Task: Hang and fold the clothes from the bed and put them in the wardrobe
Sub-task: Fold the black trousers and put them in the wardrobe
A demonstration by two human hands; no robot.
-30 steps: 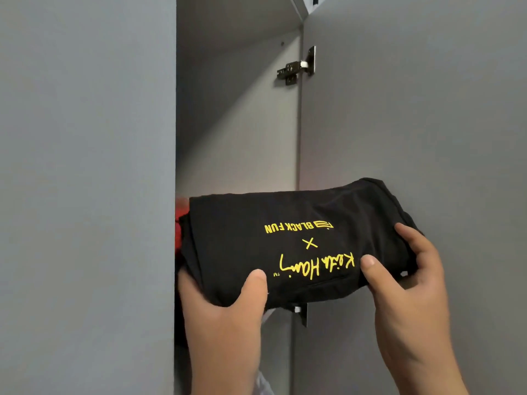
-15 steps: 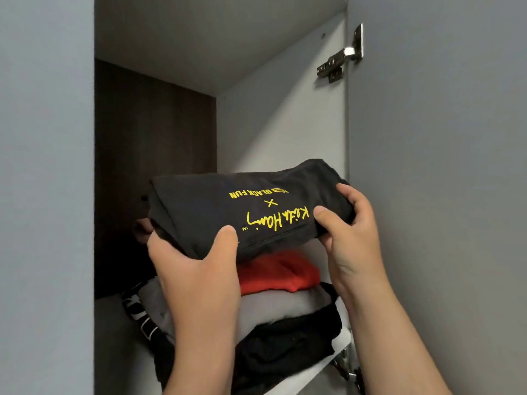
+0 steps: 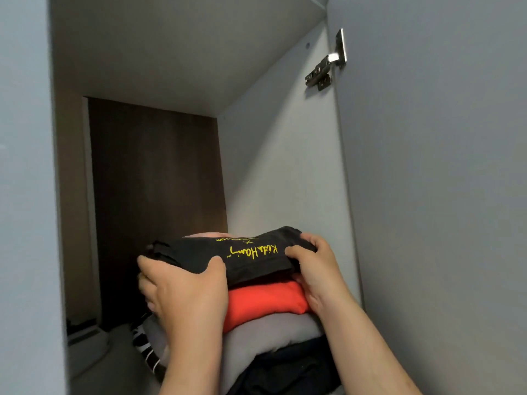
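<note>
Nearest, both forearms reach up into the open wardrobe (image 3: 271,166). The left hand (image 3: 185,289) grips the near-left edge of a folded black T-shirt (image 3: 251,255) with yellow lettering, thumb curled over the top and fingers underneath. The right hand (image 3: 316,269) holds the right end the same way, thumb on top, fingers wrapped around the fold. The shirt sits at the top of a stack: a red garment (image 3: 265,303) directly beneath, then a grey one (image 3: 256,340), then a black one (image 3: 288,366). Farther back is the dark rear panel (image 3: 154,195); the door hinge (image 3: 328,64) sits upper right. The step looks like placing the folded shirt onto the pile. Next, the hands likely need to slide the shirt square over the stack, then draw out without dragging it.
</note>
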